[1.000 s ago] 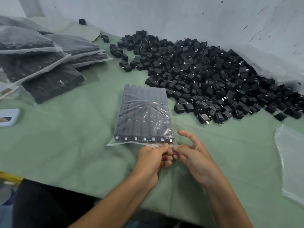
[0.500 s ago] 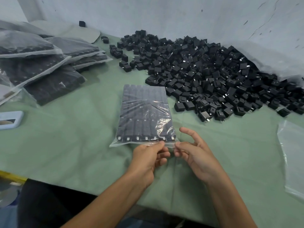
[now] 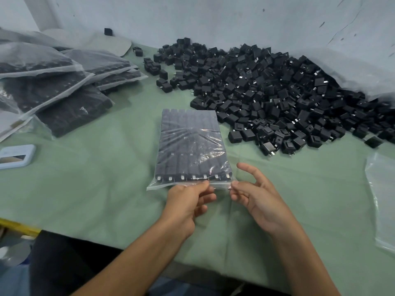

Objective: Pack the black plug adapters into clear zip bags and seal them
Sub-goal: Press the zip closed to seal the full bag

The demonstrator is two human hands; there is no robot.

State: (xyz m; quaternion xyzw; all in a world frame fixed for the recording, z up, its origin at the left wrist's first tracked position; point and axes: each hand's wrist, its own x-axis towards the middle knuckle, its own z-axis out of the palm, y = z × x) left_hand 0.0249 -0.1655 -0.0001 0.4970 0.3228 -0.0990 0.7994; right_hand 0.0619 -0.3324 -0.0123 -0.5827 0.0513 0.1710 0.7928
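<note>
A clear zip bag (image 3: 191, 146) packed with neat rows of black plug adapters lies flat on the green table (image 3: 96, 189), its zip edge towards me. My left hand (image 3: 188, 201) pinches the zip strip near its middle. My right hand (image 3: 256, 195) pinches the strip at the bag's right corner, its other fingers spread. A big heap of loose black adapters (image 3: 267, 92) covers the table behind and to the right of the bag.
Several filled bags (image 3: 53, 82) are stacked at the far left. A pale blue device (image 3: 16, 155) lies at the left edge. Empty clear bags (image 3: 382, 199) lie at the right edge. A wall runs behind the heap.
My two hands, close together at the zip's right part a second ago, have drawn apart along the strip; the right hand now sits at the bag's corner.
</note>
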